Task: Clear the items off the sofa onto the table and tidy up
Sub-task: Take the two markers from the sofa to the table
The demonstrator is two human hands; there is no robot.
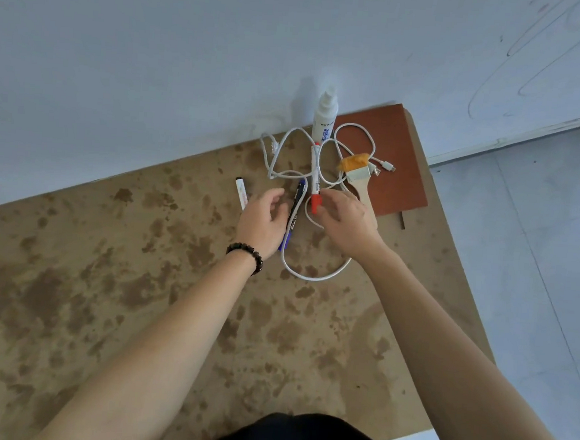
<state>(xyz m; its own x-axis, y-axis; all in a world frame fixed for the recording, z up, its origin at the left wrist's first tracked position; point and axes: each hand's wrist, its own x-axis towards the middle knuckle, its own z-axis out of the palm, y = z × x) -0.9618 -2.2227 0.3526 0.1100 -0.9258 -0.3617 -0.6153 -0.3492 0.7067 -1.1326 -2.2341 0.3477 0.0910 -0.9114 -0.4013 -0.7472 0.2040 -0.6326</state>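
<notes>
A red marker [316, 173] lies on a brown, blotchy table [139, 295], its white barrel pointing away from the person and its red cap toward them. The right hand [347, 220] reaches in from the right, and its thumb and fingertips seem to pinch the cap, probably to lift or straighten the marker. A loose white cable [315, 277] snakes under and around the marker, with one loop running back toward the person beneath the right wrist.

Just left of the red marker lies a blue marker [294, 208]. The left hand [264, 218], a dark bead bracelet [247, 252] on its wrist, rests right beside it with fingers loosely curled and nothing in its grasp, likely ready to gather this marker next. Farther left is a white marker with a black cap [240, 193].

Behind the cluster, a white spray bottle [324, 119] stands upright against the pale wall. A paintbrush [354, 167] with orange bristles lies partly on a reddish-brown board [398, 179], its wooden handle under the right hand.

Both forearms stretch forward, nearly straight, converging on the pile. The items are already on the table, bunched at its far edge. No sofa is in view.
</notes>
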